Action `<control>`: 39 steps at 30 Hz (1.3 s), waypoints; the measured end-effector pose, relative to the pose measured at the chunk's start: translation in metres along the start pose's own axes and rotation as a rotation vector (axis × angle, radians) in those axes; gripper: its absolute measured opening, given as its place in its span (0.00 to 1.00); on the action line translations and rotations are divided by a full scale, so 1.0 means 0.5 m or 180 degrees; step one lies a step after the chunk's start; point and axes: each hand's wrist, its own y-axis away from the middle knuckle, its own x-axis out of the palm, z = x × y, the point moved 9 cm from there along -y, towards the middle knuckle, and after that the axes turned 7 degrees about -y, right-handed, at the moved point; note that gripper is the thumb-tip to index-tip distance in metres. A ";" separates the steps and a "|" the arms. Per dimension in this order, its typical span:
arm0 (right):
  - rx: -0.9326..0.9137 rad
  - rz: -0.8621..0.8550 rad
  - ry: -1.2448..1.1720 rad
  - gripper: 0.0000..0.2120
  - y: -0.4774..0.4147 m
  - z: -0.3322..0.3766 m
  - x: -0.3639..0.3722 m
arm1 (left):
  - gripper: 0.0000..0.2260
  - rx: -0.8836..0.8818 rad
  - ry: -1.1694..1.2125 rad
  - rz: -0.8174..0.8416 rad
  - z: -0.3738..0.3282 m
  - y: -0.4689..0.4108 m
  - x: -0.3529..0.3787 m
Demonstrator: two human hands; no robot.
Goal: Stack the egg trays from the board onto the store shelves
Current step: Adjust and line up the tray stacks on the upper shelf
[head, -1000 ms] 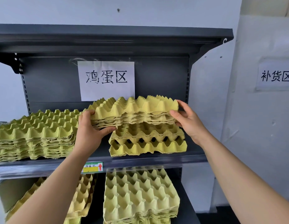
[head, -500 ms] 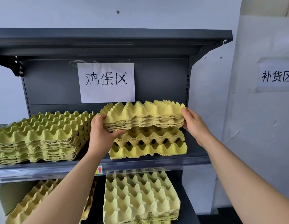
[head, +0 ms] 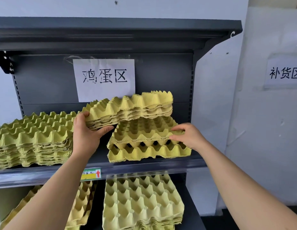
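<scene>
- left hand [head: 86, 135] clamps the left front corner of the held tray bundle [head: 128, 110], thumb underneath. Bundle is tilted, right end higher, over the shelf pile [head: 144, 151] on the middle shelf [head: 144, 168].
- right hand [head: 189, 136] is not on the bundle; its fingers curl on the pile's top tray rim, front right.
- pile looks badly nested, with a gap between its two trays. Square and seat it first.
- then hold the bundle at both ends, level it, line up the cups and lower straight.
- tall stack [head: 33, 138] sits just left; don't clip it.
</scene>
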 end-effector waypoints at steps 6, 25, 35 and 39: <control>0.0058 0.0158 0.0146 0.12 -0.012 -0.017 0.011 | 0.37 -0.0035 -0.0021 -0.0036 0.009 0.003 -0.001; 0.0877 -0.0456 0.0033 0.23 -0.027 -0.057 -0.027 | 0.37 -0.0159 0.0101 -0.0041 0.018 0.011 0.005; 0.1051 -0.0761 -0.0892 0.27 -0.041 -0.075 -0.035 | 0.37 -0.0254 0.0126 -0.0039 0.030 0.007 0.010; 0.1600 -0.0647 -0.1616 0.42 -0.046 -0.096 -0.013 | 0.37 -0.0264 0.0137 -0.0036 0.027 0.009 0.013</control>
